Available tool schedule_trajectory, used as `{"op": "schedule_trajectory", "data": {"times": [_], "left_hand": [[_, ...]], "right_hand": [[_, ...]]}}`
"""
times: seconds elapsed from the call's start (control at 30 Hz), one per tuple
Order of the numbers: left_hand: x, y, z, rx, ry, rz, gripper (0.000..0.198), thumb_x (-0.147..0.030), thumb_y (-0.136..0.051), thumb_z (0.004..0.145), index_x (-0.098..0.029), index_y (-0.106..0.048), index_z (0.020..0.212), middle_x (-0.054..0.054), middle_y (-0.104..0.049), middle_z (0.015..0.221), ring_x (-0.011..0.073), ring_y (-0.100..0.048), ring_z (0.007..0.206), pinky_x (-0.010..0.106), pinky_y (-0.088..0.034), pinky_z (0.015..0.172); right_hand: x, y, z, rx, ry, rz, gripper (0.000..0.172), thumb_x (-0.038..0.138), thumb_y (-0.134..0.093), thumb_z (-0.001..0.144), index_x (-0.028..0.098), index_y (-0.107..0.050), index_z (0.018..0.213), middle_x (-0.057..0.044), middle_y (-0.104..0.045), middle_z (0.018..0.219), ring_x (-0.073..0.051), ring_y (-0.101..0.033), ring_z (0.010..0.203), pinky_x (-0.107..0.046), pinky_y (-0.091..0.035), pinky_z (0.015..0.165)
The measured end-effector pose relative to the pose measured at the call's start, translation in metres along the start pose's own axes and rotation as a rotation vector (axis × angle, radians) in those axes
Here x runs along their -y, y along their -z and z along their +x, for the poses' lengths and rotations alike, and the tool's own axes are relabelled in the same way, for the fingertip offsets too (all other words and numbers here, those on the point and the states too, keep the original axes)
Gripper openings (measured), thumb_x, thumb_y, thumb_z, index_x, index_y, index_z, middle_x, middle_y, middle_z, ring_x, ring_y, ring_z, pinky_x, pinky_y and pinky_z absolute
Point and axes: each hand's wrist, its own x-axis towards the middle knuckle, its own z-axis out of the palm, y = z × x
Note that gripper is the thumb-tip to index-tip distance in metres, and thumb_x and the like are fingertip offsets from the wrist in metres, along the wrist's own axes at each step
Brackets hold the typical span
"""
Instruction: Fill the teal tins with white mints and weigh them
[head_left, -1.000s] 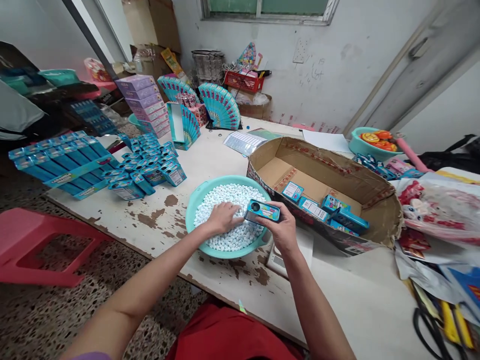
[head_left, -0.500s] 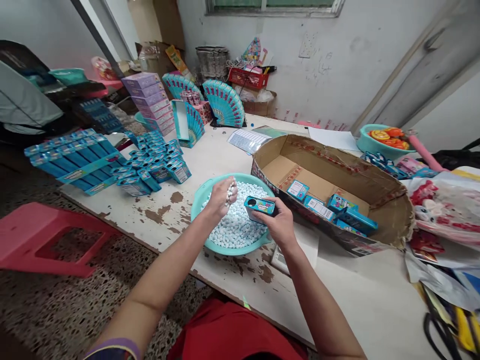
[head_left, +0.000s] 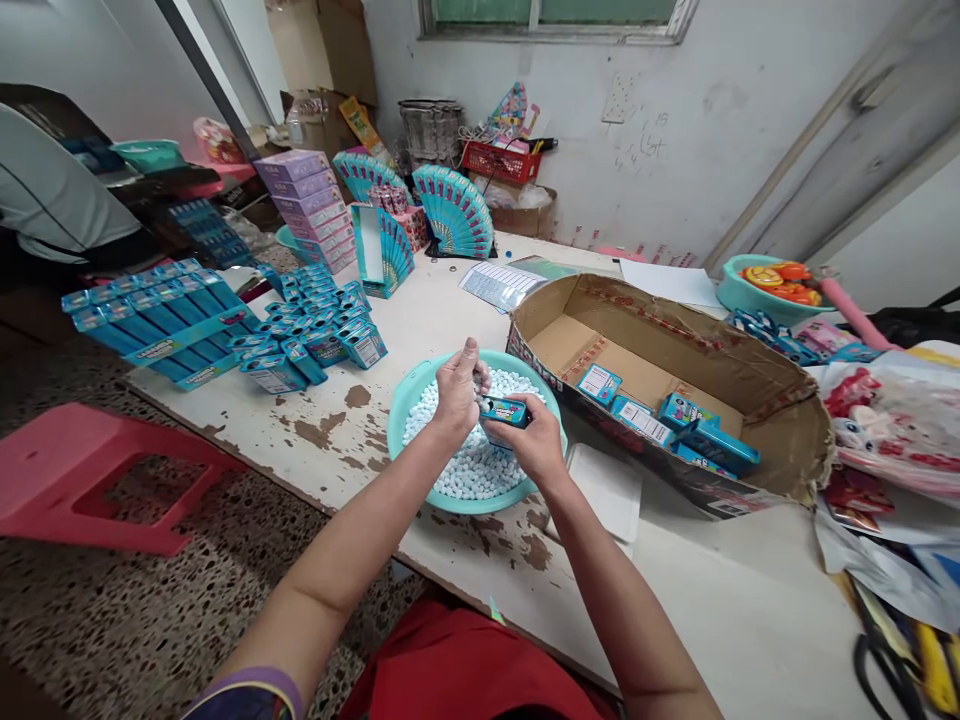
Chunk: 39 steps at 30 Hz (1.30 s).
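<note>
At 6 o'clock, nearest: red cloth (head_left: 450,670) at the lap, both forearms running up toward 12 o'clock.

Right hand (head_left: 536,445): wrapped shut around the small teal rectangular metal tin with a round hole in its top (head_left: 504,411), fingers along the far long side, thumb on the near one. Left hand (head_left: 457,395): fingers bunched tight at the tin's left end, over the hole, pinching a few of the small white oval pellets (head_left: 469,470). Tin located just above the round teal plastic basin (head_left: 405,415), heaped with the same pellets, near the front table edge.

Tin judged light, stiff and smooth, so liable to slip: take by the two long sides, hole uppermost and unobstructed. Pellets judged hard and prone to roll: take in a cupped pinch.

Resting surface: white-painted table (head_left: 712,600), paint worn to brown patches around the basin. At 4 o'clock of the basin, just beside it: flat white plastic tray (head_left: 604,490). At 2 o'clock: open brown cardboard carton (head_left: 750,370) with several similar teal tins (head_left: 697,440) inside; farther on, teal bowl of orange toys (head_left: 757,285). At 10 o'clock: rows of teal card boxes (head_left: 315,330); beyond, stacked lilac boxes (head_left: 300,195) and fanned teal packs (head_left: 454,210).

Room: speckled terrazzo floor (head_left: 112,620) with pink plastic stool (head_left: 82,470) at 9 o'clock; another person's white sleeve (head_left: 52,210) at 10 o'clock; scuffed grey wall (head_left: 675,130) at 12 o'clock.
</note>
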Motion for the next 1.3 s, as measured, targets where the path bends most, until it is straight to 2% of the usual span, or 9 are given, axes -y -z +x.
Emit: {"op": "schedule_trajectory", "data": {"times": [0.23, 0.33, 0.4, 0.47, 0.57, 0.8, 1.07, 1.17, 1.3], "left_hand": [[-0.005, 0.008, 0.006, -0.004, -0.061, 0.145, 0.056, -0.067, -0.06, 0.069, -0.019, -0.036, 0.057, -0.006, -0.033, 0.048, 0.0041, -0.029, 0.037, 0.019, -0.018, 0.036], [-0.009, 0.045, 0.014, 0.049, -0.124, 0.684, 0.052, -0.067, -0.046, 0.078, -0.018, -0.047, 0.06, 0.001, -0.047, 0.054, 0.0109, -0.047, 0.048, 0.022, -0.035, 0.045], [-0.007, 0.076, 0.02, 0.28, -0.133, 1.239, 0.046, -0.061, -0.05, 0.078, -0.017, -0.062, 0.074, 0.009, -0.064, 0.079, 0.0219, -0.06, 0.081, 0.03, -0.047, 0.071], [-0.001, 0.101, 0.023, 0.471, -0.132, 1.662, 0.052, -0.059, -0.05, 0.078, -0.015, -0.065, 0.103, 0.016, -0.061, 0.116, 0.0341, -0.051, 0.113, 0.043, -0.04, 0.094], [0.01, 0.113, 0.023, 0.522, -0.033, 2.001, 0.073, -0.066, -0.036, 0.082, -0.014, -0.049, 0.131, 0.022, -0.041, 0.139, 0.0447, -0.034, 0.126, 0.055, -0.032, 0.098], [0.022, 0.084, 0.008, 0.455, 0.168, 2.096, 0.079, -0.072, -0.028, 0.079, -0.013, -0.047, 0.127, 0.027, -0.039, 0.133, 0.0421, -0.052, 0.106, 0.045, -0.045, 0.077], [0.026, 0.077, 0.0, 0.523, 0.103, 2.052, 0.053, -0.051, -0.03, 0.085, -0.018, -0.055, 0.119, 0.018, -0.055, 0.117, 0.0347, -0.058, 0.097, 0.038, -0.044, 0.073], [0.027, 0.078, 0.005, 0.465, 0.128, 2.009, 0.056, -0.053, -0.033, 0.084, -0.018, -0.054, 0.122, 0.016, -0.056, 0.123, 0.0353, -0.055, 0.105, 0.039, -0.043, 0.078], [0.028, 0.081, 0.008, 0.457, 0.186, 2.012, 0.059, -0.057, -0.031, 0.084, -0.019, -0.053, 0.124, 0.015, -0.052, 0.13, 0.0367, -0.054, 0.109, 0.04, -0.044, 0.076]], "right_hand": [[0.003, 0.015, -0.007, -0.029, -0.02, 0.116, 0.042, 0.037, -0.08, 0.055, 0.019, -0.065, 0.09, -0.001, -0.065, 0.087, -0.019, -0.06, 0.08, -0.032, -0.048, 0.076], [0.002, 0.062, -0.025, -0.16, -0.029, 0.238, 0.046, 0.035, -0.082, 0.055, 0.02, -0.064, 0.094, 0.0, -0.066, 0.086, -0.017, -0.061, 0.077, -0.03, -0.05, 0.071], [-0.005, 0.1, -0.041, -0.316, -0.009, 0.242, 0.045, 0.032, -0.083, 0.056, 0.022, -0.063, 0.096, 0.001, -0.066, 0.087, -0.015, -0.061, 0.077, -0.029, -0.05, 0.071], [-0.018, 0.13, -0.055, -0.424, -0.016, 0.193, 0.045, 0.031, -0.083, 0.057, 0.021, -0.063, 0.096, 0.001, -0.065, 0.089, -0.015, -0.061, 0.078, -0.029, -0.05, 0.073], [-0.047, 0.148, -0.069, -0.448, -0.097, 0.085, 0.045, 0.033, -0.082, 0.057, 0.02, -0.062, 0.095, 0.0, -0.064, 0.088, -0.015, -0.06, 0.079, -0.03, -0.05, 0.074], [-0.103, 0.124, -0.071, -0.482, -0.162, 0.015, 0.048, 0.043, -0.077, 0.062, 0.017, -0.059, 0.098, -0.003, -0.064, 0.091, -0.017, -0.059, 0.082, -0.033, -0.049, 0.079], [-0.052, 0.174, -0.028, -0.527, 0.195, -0.422, 0.028, 0.04, -0.063, 0.08, 0.022, -0.06, 0.102, -0.006, -0.061, 0.097, -0.019, -0.058, 0.087, -0.035, -0.048, 0.083], [-0.047, 0.209, 0.03, -0.266, 0.137, -0.587, 0.037, 0.041, -0.066, 0.076, 0.021, -0.061, 0.106, -0.008, -0.062, 0.106, -0.02, -0.059, 0.089, -0.036, -0.048, 0.081], [-0.079, 0.229, 0.084, 0.256, -0.207, -0.826, 0.059, 0.033, -0.082, 0.053, 0.018, -0.063, 0.107, -0.011, -0.064, 0.104, -0.028, -0.059, 0.094, -0.042, -0.046, 0.084]]}}
